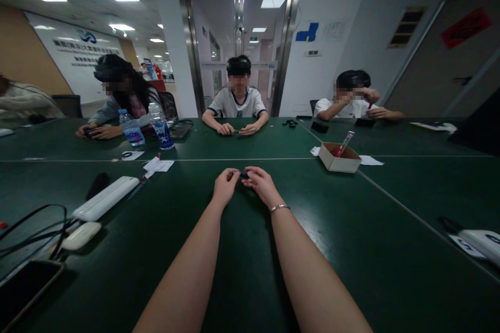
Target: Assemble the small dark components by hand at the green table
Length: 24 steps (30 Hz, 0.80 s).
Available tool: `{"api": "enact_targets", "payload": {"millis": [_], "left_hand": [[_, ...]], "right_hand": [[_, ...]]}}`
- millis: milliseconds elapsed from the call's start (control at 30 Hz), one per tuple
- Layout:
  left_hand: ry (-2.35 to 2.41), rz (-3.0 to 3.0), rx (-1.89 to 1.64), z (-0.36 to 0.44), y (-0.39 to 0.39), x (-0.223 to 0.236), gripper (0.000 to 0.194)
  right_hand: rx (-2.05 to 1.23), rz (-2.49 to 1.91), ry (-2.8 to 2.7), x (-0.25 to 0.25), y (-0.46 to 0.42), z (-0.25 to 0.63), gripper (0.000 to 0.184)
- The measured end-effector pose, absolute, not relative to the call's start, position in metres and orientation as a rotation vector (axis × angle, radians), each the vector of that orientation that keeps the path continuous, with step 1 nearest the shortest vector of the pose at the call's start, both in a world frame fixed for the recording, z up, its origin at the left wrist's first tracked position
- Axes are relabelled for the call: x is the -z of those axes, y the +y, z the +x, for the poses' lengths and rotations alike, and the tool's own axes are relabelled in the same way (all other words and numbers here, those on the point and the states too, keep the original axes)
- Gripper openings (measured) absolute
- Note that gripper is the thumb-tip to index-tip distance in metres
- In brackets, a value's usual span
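Both my arms reach forward over the dark green table. Between my hands is a small black object, too small to make out its kind. My right hand, with a silver bracelet at the wrist, has its fingers closed on the object's right side. Thumb and fingers of my left hand are pinched together at its left end. Whether something thin also sits in the left pinch cannot be seen.
Left are a white power bank, cables, an earphone case and a phone. Two bottles stand further back. A small box with a red-tipped tube is ahead on the right. Several people sit around the table, one directly opposite.
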<state>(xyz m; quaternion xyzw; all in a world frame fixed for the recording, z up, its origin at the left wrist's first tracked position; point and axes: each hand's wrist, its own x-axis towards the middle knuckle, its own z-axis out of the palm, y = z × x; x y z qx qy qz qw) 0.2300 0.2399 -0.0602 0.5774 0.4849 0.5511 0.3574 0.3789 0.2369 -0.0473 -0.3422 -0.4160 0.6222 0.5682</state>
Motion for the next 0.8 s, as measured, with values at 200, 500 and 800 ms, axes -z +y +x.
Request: {"api": "enact_targets", "payload": {"millis": [200,500,800], "left_hand": [[1.242,1.469,-1.427,0.2315,0.2392,0.0575,0.016],[1.248,1.557,-1.416,0.2288,0.2388,0.0599,0.019],[1.272,1.568,-1.389,0.2277,0.2363,0.058,0.018]], "right_hand": [[-1.463,-0.801,-0.97,0.0454,0.2357,0.3787,0.015],[-1.45,-0.793,-0.984,0.0481,0.2379,0.3792,0.016],[-1.45,-0.756,-1.018,0.0518,0.24,0.3807,0.022]]}}
